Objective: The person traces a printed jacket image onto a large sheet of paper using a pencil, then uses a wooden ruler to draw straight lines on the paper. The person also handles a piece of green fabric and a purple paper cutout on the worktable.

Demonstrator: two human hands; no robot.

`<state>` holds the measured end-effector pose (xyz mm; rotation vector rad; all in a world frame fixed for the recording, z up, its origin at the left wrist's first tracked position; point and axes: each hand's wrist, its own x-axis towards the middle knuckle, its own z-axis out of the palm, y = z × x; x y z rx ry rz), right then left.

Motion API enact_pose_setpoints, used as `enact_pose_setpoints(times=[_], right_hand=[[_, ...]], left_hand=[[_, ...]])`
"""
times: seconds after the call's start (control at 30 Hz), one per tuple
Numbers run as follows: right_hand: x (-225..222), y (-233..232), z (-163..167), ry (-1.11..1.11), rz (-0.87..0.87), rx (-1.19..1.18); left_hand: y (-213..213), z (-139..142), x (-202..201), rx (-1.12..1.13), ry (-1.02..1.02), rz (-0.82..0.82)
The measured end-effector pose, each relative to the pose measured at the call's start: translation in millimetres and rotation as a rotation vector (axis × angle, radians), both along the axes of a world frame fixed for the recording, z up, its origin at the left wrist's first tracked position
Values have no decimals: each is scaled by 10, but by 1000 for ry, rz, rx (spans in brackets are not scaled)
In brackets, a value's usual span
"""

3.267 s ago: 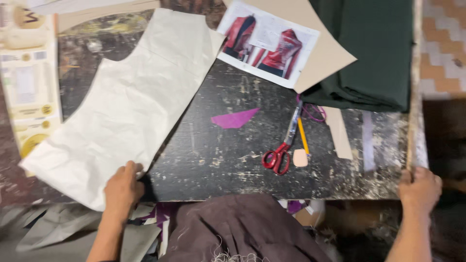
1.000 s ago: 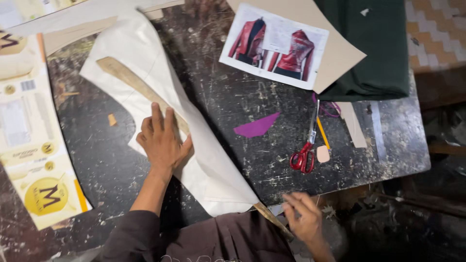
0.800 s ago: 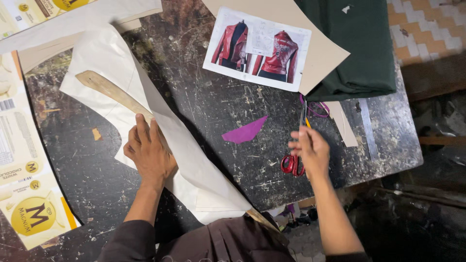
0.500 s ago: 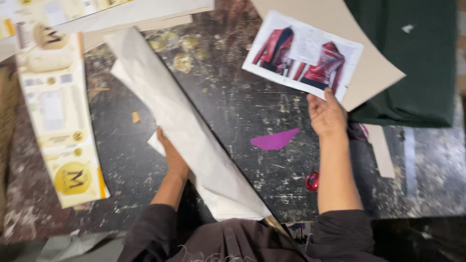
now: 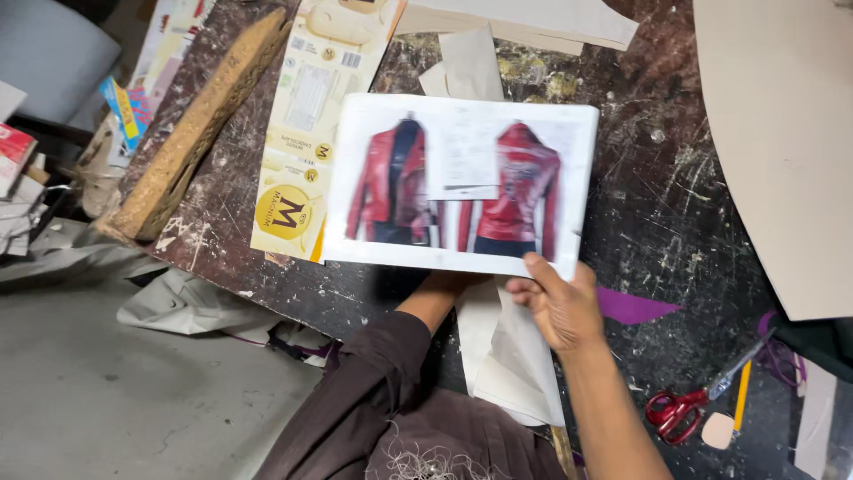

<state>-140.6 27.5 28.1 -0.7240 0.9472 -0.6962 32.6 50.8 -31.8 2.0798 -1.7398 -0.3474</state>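
A dark, scratched worktable (image 5: 675,222) with a picture sheet held over it.

The right hand (image 5: 562,307) pinched the printed sheet of red jackets (image 5: 462,182) at its bottom edge, fingers clamped on it, above the folded white paper pattern (image 5: 511,356). The left hand was hidden under the sheet, so I could not tell its fingers. Red scissors (image 5: 680,411) lay near the right.

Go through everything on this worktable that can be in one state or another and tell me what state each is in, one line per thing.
Jacket photo sheet: lifted off the table, held flat at its lower edge.
Right hand: gripping the sheet's lower edge.
Left hand: hidden under the sheet, only the forearm shows.
Pale paper pattern: lying under the arms, partly covered.
Red-handled scissors: lying on the table, untouched, blades look closed.
Flattened yellow carton: lying flat, opened out.
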Motion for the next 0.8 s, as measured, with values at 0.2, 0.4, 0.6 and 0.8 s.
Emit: enact_pose_setpoints(times=[0.2, 0.4, 0.6, 0.8], right_hand=[[1015, 236, 201, 169, 251, -118], [610, 525, 24, 788, 518, -1300], [-271, 264, -299, 1379, 519, -1274], [-845, 102, -440, 1965, 644, -834]], left_hand=[[94, -50, 144, -4, 6, 7], [113, -15, 276, 27, -200, -11], [133, -85, 294, -116, -69, 47], [100, -121, 288, -77, -80, 22]])
